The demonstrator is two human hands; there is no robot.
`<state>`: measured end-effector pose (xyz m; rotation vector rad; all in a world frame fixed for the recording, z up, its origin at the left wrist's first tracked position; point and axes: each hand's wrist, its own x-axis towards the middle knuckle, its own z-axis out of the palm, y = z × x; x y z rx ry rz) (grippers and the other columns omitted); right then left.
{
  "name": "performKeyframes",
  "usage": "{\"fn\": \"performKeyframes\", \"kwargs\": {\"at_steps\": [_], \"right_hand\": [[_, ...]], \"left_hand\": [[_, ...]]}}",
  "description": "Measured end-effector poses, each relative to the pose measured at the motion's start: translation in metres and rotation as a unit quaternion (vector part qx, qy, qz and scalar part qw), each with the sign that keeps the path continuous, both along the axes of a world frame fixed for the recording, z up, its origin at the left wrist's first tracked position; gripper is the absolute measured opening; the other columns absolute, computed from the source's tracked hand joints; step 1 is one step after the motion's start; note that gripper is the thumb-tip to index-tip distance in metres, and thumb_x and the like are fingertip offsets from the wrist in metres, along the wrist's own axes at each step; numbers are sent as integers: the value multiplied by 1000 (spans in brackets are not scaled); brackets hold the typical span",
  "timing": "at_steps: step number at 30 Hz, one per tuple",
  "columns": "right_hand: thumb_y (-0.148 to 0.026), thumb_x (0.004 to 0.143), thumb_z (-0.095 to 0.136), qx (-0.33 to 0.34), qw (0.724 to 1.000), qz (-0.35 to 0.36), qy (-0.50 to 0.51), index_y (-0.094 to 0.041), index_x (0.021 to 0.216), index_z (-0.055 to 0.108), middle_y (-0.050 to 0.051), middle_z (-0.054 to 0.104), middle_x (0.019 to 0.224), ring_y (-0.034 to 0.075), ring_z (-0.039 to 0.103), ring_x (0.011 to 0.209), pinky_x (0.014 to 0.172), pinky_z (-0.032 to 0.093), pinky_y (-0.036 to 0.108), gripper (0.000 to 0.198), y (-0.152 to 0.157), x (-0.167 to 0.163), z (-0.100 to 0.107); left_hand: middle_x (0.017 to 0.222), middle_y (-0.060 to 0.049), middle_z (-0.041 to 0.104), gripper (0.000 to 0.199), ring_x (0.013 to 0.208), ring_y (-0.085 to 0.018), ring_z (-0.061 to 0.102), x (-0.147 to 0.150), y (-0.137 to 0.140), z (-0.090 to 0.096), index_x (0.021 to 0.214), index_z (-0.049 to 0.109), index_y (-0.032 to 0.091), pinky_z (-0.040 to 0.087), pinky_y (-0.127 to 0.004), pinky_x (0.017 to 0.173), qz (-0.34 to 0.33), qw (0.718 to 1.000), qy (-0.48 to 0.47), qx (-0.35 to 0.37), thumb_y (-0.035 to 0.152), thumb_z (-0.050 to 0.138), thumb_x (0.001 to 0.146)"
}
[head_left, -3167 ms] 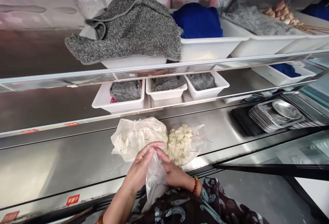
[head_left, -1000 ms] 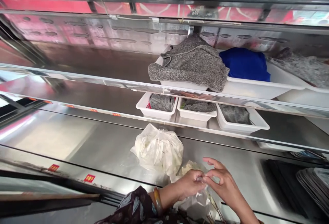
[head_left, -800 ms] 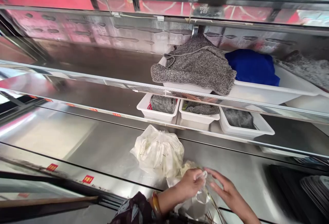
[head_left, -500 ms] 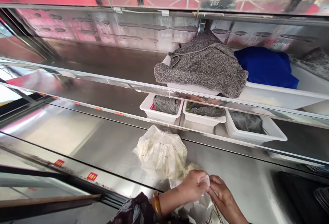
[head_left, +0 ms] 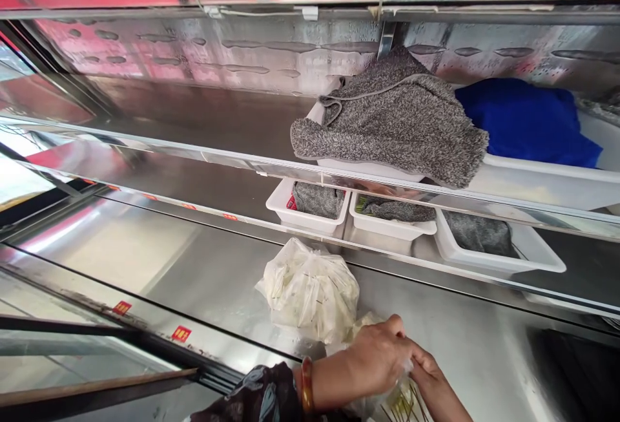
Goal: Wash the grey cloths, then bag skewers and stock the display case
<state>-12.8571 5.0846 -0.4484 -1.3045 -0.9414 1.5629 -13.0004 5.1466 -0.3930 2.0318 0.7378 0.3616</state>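
Low in the head view, my left hand (head_left: 375, 358), with an amber bangle at the wrist, is closed on the gathered top of a clear plastic bag (head_left: 400, 402). Thin sticks and pale food show through this bag, which is partly hidden under my hands and forearm. My right hand (head_left: 422, 364) meets the left at the bag's neck, fingers pinched on the twisted plastic. Just beyond them a full, closed plastic bag (head_left: 310, 293) of pale food with thin sticks rests on the steel counter. Another pale bag (head_left: 368, 320) lies partly behind my left hand.
Small white tubs (head_left: 310, 215) holding grey cloths stand on the lower shelf. On the upper shelf, a grey towel (head_left: 397, 125) and a blue cloth (head_left: 527, 121) cover larger white bins. A black item (head_left: 576, 370) lies at right; a dark rail (head_left: 145, 344) runs along the left.
My left hand has turned over the bag's neck, its knuckles now upward, and my right hand has closed in beside it. The view has shifted slightly; the full bag stays put.
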Motion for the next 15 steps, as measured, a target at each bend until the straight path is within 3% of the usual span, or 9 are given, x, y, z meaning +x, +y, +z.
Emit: {"fn": "performKeyframes", "kwargs": {"at_steps": [3, 5, 8, 11, 15], "right_hand": [[-66, 72, 68, -18, 999, 23, -16, -22, 88, 75, 6, 71, 78, 30, 66, 89, 89, 51, 42, 47, -8, 3, 3], [-65, 76, 65, -37, 999, 14, -35, -22, 90, 75, 7, 72, 83, 31, 65, 94, 91, 50, 42, 46, -15, 7, 3], [-61, 74, 69, -32, 997, 18, -66, -23, 101, 73, 7, 72, 88, 31, 64, 99, 92, 50, 42, 46, -21, 15, 4], [-56, 77, 69, 25, 996, 53, -61, -22, 112, 69, 6, 71, 90, 28, 64, 95, 93, 48, 42, 49, -18, 13, 7], [-59, 84, 62, 64, 996, 40, -42, -20, 103, 71, 6, 69, 87, 26, 63, 89, 92, 47, 40, 45, -8, -3, 8]], "left_hand": [[106, -8, 61, 16, 78, -20, 57, 4, 9, 2, 86, 68, 18, 45, -32, 67, -26, 990, 87, 110, 27, 56, 81], [103, -7, 63, 15, 75, -19, 58, 7, 15, 1, 87, 68, 19, 44, -30, 63, -50, 985, 110, 124, 29, 59, 80], [96, -6, 65, 13, 73, -19, 58, 12, 21, -5, 85, 69, 21, 44, -28, 62, -35, 985, 139, 95, 27, 61, 77], [88, -7, 66, 13, 76, -21, 60, 16, 24, -10, 85, 68, 20, 45, -29, 65, -4, 986, 153, 57, 24, 60, 74], [76, -4, 65, 12, 71, -20, 58, 14, 28, -10, 81, 66, 20, 43, -28, 63, 21, 990, 142, 5, 19, 56, 74]]}}
